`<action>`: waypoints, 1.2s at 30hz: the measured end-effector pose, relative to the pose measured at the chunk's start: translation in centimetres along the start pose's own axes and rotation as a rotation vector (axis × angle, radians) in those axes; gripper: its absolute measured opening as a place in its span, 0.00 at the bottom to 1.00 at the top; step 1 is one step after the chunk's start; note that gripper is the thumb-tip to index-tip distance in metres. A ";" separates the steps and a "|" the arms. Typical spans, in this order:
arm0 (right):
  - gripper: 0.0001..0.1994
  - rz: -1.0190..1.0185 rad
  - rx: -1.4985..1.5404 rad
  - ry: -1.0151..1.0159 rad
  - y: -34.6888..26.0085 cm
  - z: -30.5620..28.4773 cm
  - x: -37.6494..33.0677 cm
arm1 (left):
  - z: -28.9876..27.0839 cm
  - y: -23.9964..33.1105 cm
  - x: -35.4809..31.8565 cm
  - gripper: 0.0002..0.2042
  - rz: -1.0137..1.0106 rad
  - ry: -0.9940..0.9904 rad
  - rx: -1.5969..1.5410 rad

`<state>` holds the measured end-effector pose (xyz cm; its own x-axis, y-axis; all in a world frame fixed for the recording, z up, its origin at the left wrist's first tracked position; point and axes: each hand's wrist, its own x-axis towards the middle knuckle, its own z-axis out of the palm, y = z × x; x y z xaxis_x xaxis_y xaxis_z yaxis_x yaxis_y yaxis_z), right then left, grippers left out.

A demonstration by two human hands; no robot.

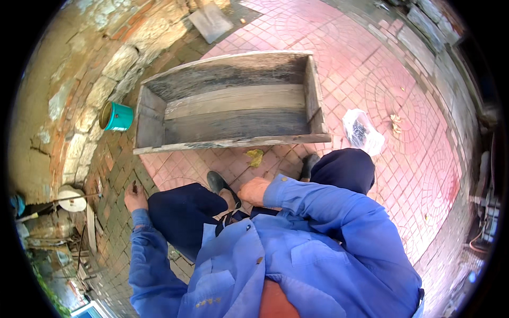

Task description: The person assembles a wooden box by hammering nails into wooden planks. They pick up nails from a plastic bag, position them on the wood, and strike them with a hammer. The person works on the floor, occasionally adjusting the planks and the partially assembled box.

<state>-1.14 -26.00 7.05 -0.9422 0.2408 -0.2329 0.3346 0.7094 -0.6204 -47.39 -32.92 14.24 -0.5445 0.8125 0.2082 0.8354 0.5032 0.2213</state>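
Observation:
A long wooden box (238,100), weathered and open at the top, lies in front of my feet with bare boards inside. To the left of my left knee, my left hand (136,198) hangs low, its fingers closed about a small dark thing (134,186) too small to name. My right hand (253,191) is held between my knees with its fingers curled in; whatever it may hold is hidden. Between the box and my shoes lies a yellow leaf (255,157). Neither hand touches the box.
A teal bucket (120,117) lies tipped left of the box, by a stone wall (119,62). A plastic bag (362,131) with dark contents lies on the red paving at right. A shovel blade (210,22) rests behind the box. A white round object (72,199) stands at far left.

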 end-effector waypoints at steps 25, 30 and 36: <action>0.04 0.229 0.924 0.338 0.9 -10.5 -7.6 | -4.4 15.5 0.4 0.21 0.750 -0.731 -0.011; 0.04 0.433 0.928 0.376 4.7 -11.5 -5.9 | -2.2 13.5 3.8 0.23 0.727 -0.951 0.141; 0.05 0.517 1.061 0.211 5.8 -13.2 -2.1 | 0.1 15.5 7.6 0.24 0.738 -1.119 0.048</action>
<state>2.52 -13.64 13.89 -0.6429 0.5108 -0.5707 0.4271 -0.3794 -0.8207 -38.62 -18.90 19.21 0.3660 0.6872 -0.6275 0.9196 -0.1634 0.3574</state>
